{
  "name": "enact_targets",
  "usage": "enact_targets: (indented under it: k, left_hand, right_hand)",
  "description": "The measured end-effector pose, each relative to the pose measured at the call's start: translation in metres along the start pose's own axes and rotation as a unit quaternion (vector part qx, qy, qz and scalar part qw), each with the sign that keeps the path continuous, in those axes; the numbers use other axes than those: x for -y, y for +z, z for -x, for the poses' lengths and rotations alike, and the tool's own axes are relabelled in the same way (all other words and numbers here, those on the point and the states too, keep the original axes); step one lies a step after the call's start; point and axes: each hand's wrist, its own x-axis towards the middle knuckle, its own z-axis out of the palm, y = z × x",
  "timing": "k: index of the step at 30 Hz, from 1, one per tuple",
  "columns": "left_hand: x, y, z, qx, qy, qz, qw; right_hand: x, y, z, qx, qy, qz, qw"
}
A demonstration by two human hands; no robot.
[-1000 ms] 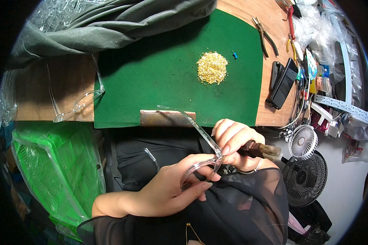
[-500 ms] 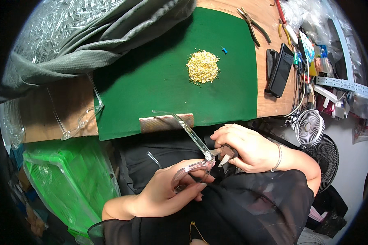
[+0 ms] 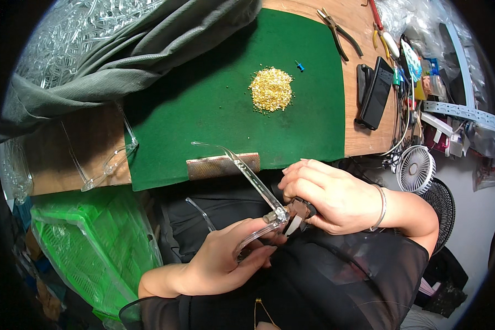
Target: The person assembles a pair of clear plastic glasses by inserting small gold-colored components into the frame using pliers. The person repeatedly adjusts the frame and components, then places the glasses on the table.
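My left hand is closed on a clear eyeglass frame, gripping it by the rim. One temple of the frame points up toward the mat; the other shows beside my left fingers. My right hand is wrapped round a pliers-like tool with brownish metal jaws. These jaws meet the frame's hinge corner or lie right beside it; the exact contact is hidden. On the green mat lies a pile of tiny gold-coloured metal parts, with a blue push pin near it.
A ridged block sits at the table's front edge. Another clear frame lies at the left, below a grey cloth and many clear frames. Pliers, a phone and a small fan are rightward. A green crate stands lower left.
The eyeglass frame has tilted, its raised temple tip shifting left and upward. The tool in my right hand has turned and come closer to the hinge corner.
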Motion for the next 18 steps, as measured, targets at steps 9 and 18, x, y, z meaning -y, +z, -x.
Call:
enact_targets:
  k: [9,18]
  left_hand:
    - [0.0076,0.0067,-0.0040,-0.059,0.072,-0.148,0.985]
    - [0.0045,0.0064,-0.0078,-0.071,0.159,-0.247,0.953]
  right_hand:
    - [-0.0008,0.0003,0.0033,0.012,-0.012,-0.007,1.000]
    - [-0.0005,0.0051,0.0059,0.001,-0.019,0.020,1.000]
